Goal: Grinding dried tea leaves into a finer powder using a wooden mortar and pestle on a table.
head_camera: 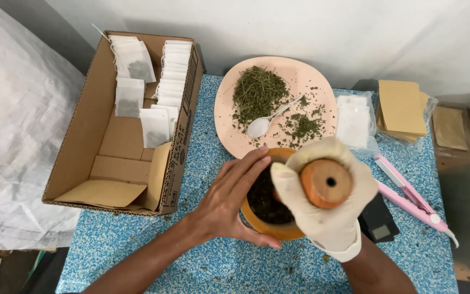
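- My left hand (229,204) is bare and curled around the near-left side of the wooden mortar (270,228), fingers spread along its rim, thumb against its outer wall.
- My right hand (327,209) wears a cream glove and is closed in a fist around the wooden pestle (326,183), whose round top end faces up at me; its lower end is hidden inside the bowl.
- The mortar sits directly between my two hands on the blue speckled table (137,245), and dark crushed herb (265,204) fills it.
- Just beyond my hands lies a pink plate (305,73) with a heap of dried green herb (258,92) and a white plastic spoon (267,121) resting among scattered bits.
- To the left of my left hand stands an open cardboard box (85,114) holding filled tea bags (129,98) and a row of them stacked on edge.
- To the right of my gloved hand lie a pink heat sealer (409,196) and a small black scale (379,223), the latter partly under my wrist.
- Farther right and beyond are a packet of empty white filter bags (354,120) and a stack of brown paper envelopes (402,106).
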